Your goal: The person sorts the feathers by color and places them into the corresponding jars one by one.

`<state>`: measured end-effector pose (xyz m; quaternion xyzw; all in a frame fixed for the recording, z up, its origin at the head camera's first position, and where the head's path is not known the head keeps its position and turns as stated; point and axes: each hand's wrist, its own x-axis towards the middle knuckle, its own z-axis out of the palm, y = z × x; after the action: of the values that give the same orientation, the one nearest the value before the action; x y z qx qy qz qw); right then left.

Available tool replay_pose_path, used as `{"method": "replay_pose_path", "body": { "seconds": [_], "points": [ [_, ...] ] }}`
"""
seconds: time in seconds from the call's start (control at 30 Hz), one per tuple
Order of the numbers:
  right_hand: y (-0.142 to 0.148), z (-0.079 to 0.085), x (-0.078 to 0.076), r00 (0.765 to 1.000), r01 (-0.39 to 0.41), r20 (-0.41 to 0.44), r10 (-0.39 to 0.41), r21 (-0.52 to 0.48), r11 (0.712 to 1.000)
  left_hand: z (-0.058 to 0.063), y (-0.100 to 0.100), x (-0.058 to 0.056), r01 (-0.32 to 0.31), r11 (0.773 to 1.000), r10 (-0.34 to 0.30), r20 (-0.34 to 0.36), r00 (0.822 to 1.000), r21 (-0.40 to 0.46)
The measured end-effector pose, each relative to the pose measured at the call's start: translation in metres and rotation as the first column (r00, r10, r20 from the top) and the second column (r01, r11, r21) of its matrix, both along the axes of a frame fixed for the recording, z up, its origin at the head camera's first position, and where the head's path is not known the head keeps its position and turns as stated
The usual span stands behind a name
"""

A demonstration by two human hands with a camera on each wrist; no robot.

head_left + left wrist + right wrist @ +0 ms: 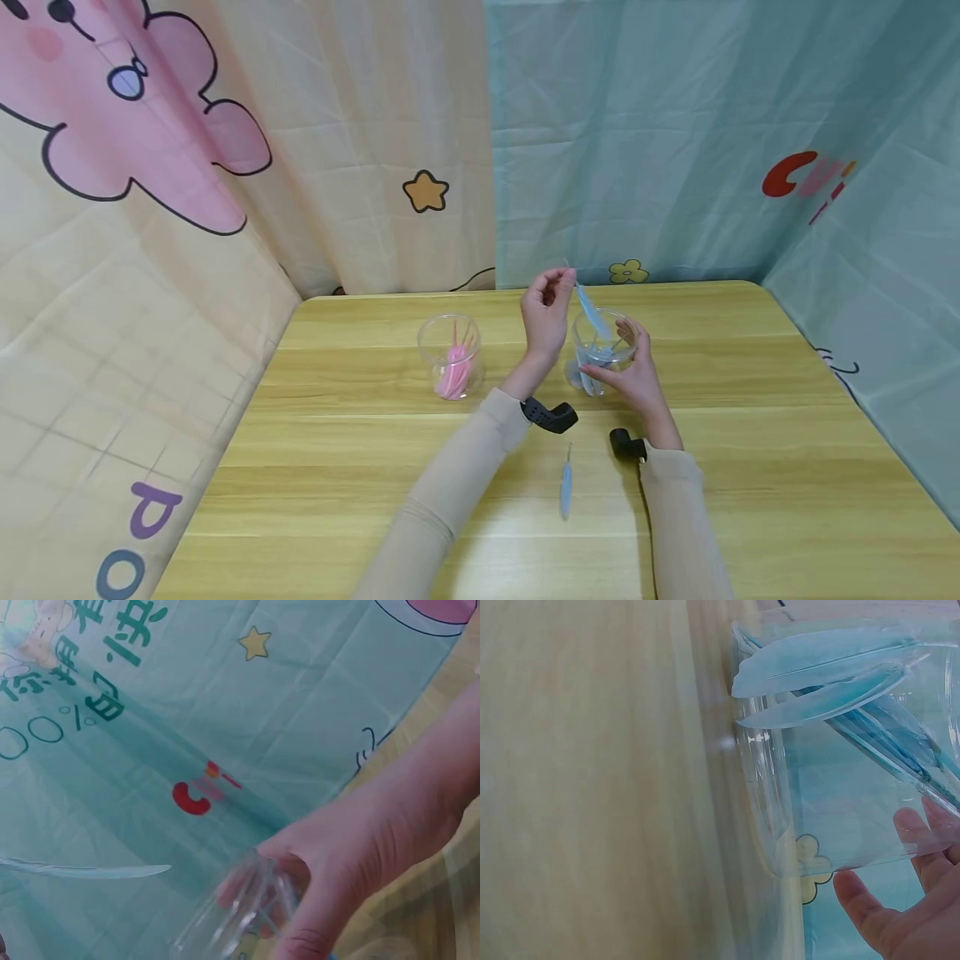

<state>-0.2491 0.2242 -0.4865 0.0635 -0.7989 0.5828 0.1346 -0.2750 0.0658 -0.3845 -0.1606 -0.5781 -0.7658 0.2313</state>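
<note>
My left hand (544, 317) pinches a blue feather (592, 312) by its thin quill, the vane hanging down over the mouth of a clear plastic cup (609, 359). In the left wrist view the vane of this feather (112, 871) shows at the left edge. My right hand (639, 377) grips that cup from its right side, thumb in front and fingers behind. Several blue feathers (825, 664) stand inside it, seen through the wall in the right wrist view. Another blue feather (566, 492) lies on the table in front, between the forearms.
A second clear cup (424, 354) with several pink feathers (455, 373) stands to the left on the wooden table (315, 467). Printed curtains (360, 125) hang behind and at both sides of the table.
</note>
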Motion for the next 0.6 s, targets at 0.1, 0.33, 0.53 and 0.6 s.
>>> {"method": "replay_pose_path", "body": {
  "seconds": [0.1, 0.33, 0.53, 0.6],
  "points": [
    [0.0, 0.0, -0.001, 1.0, 0.002, 0.001, -0.002, 0.002, 1.0, -0.003, 0.004, 0.006, -0.019, 0.999, 0.019, 0.001, 1.0, -0.027],
    [-0.001, -0.002, -0.002, 1.0, -0.01, -0.017, 0.01, 0.007, 1.0, -0.035, 0.005, 0.008, -0.057, 0.975, 0.059, 0.004, 0.998, -0.215],
    [-0.001, -0.002, -0.001, 1.0, -0.011, -0.019, 0.011, -0.002, 1.0, -0.061, -0.007, 0.008, -0.045, 0.953, 0.056, 0.027, 0.998, -0.301],
    [0.0, -0.002, -0.001, 1.0, -0.01, -0.023, 0.01, -0.005, 1.0, -0.065, -0.014, 0.011, -0.061, 0.941, 0.067, 0.008, 0.998, -0.332]
  ]
}}
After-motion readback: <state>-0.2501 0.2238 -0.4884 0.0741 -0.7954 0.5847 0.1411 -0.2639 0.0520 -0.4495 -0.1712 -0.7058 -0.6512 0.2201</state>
